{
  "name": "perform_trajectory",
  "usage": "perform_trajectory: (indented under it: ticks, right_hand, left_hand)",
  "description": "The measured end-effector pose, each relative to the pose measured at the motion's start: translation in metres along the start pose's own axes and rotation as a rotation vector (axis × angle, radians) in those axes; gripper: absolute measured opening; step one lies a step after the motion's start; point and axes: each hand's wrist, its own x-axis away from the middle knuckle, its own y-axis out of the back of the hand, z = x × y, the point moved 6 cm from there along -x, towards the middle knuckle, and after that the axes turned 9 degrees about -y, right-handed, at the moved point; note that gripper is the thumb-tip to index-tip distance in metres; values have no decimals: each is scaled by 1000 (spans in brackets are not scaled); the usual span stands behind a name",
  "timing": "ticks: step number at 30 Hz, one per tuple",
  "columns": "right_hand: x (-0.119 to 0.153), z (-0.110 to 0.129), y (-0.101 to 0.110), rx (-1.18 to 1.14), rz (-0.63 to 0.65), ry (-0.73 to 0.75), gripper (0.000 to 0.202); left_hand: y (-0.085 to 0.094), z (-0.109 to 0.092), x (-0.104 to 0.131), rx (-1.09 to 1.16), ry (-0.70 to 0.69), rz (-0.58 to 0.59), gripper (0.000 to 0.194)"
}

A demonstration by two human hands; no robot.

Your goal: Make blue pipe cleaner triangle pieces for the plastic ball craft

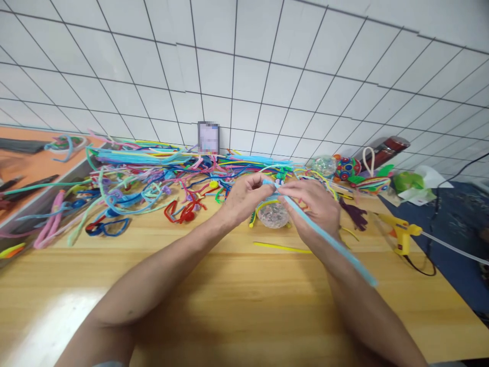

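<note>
Left hand (pixel 246 196) and right hand (pixel 318 205) pinch a light-blue, fuzzy pipe cleaner (pixel 324 233) trailing toward four o'clock, probably best steadied close to the pinch.

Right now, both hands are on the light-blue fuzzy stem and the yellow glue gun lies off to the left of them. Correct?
Not quite: the head view shows the yellow glue gun to the right. The left hand and right hand are indeed on the light-blue fuzzy stem.

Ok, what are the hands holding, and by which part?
The left hand and right hand pinch a light-blue fuzzy strip near its far end; its near end is free.
</note>
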Motion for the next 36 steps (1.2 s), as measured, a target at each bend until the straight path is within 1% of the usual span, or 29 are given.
perform_trajectory:
  ticks: [3,5,8,10,11,13,15,17,20,23,26,30,33,36]
  right_hand:
    - [3,3,-4,49,-5,60,22]
    - [3,4,-6,24,31,46,25]
    - [2,1,-5,-65,83,-85,25]
    - [1,-2,-2,-95,75,-189,19]
    - [2,-3,-2,-100,65,-220,18]
    - [2,-3,-1,-83,46,-234,21]
    - [3,-1,-3,-41,36,-201,27]
    - [4,2,-5,11,15,-131,30]
    - [6,7,-6,58,-43,-5,33]
    - [8,10,-7,83,-93,73,36]
    - [9,9,-6,87,-116,85,38]
    - [10,5,-6,87,-111,40,38]
    - [10,3,-7,81,-98,9,38]
    - [10,3,-7,82,-94,7,37]
  left_hand:
    - [3,-3,-1,31,-33,-45,17]
    - [4,-5,-1,31,-60,-56,17]
    - [4,-9,0,-18,-124,-63,19]
    - [3,-11,2,-60,-164,-66,20]
    - [2,-12,3,-74,-178,-65,19]
    - [2,-12,5,-90,-195,-64,19]
    - [1,-12,6,-98,-202,-67,19]
    - [1,-12,6,-87,-200,-74,20]
    - [2,-11,5,-12,-186,-96,22]
    - [1,-10,4,69,-154,-114,26]
    - [0,-8,3,122,-118,-109,30]
    - [0,-5,2,130,-75,-92,35]
    - [-1,-5,2,140,-85,-80,38]
    - [-1,-6,2,144,-94,-84,38]
